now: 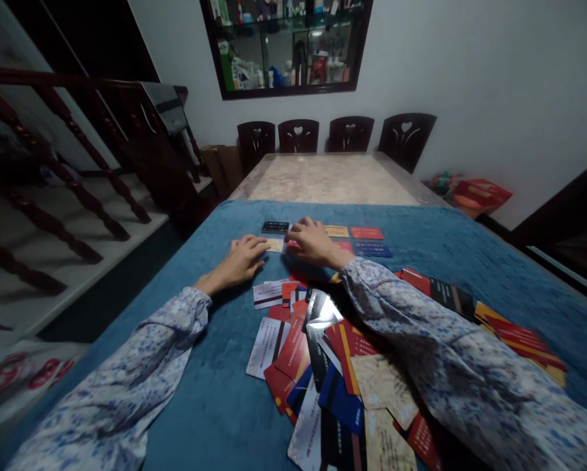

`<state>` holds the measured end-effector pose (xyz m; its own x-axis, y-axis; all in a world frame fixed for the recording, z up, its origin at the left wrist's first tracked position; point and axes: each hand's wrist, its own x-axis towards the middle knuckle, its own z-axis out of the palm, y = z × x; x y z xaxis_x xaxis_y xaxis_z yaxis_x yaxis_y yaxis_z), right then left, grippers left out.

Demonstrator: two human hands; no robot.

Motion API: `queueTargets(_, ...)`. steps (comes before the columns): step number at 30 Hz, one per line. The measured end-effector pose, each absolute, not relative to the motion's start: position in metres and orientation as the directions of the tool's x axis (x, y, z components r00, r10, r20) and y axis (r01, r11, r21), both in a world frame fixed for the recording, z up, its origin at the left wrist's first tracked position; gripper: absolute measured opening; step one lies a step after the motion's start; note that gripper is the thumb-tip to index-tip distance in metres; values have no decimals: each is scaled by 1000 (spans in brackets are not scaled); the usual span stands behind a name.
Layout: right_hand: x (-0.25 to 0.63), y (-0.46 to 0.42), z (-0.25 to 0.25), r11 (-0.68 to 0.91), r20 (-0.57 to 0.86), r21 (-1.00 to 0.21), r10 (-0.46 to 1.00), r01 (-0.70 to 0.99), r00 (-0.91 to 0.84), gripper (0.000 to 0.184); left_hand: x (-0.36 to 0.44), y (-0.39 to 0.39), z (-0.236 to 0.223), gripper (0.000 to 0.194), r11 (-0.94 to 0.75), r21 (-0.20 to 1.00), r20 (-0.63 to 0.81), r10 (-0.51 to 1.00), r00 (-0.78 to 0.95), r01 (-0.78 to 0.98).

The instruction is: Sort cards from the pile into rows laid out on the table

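My left hand [247, 257] rests on the blue cloth with its fingers stretched out, their tips at the left edge of a cream card [274, 245]. My right hand [315, 243] reaches over the rows of cards, fingers bent and somewhat apart above a red card [293, 246], which they partly cover. Around the hands lie a black card [275, 227], a yellow card [337, 231], a red card [367, 233] and a dark blue card [373, 250]. Whether the right fingertips press on the card is hard to see.
A loose heap of mixed cards [293, 347] spreads in front of me, partly beneath my right sleeve. More cards [523, 340] lie to the right. The blue cloth [199, 392] covers the table's near part; several dark chairs [298, 136] stand at its far end.
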<state>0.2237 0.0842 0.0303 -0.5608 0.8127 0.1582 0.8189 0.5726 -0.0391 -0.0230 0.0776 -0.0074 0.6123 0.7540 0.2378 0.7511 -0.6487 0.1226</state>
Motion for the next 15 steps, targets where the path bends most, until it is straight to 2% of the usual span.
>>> queueTargets(15,231,37,9,710,166,-117,704,695,-691,31,-26,17,-14,38,-691,162,225,721,656,704)
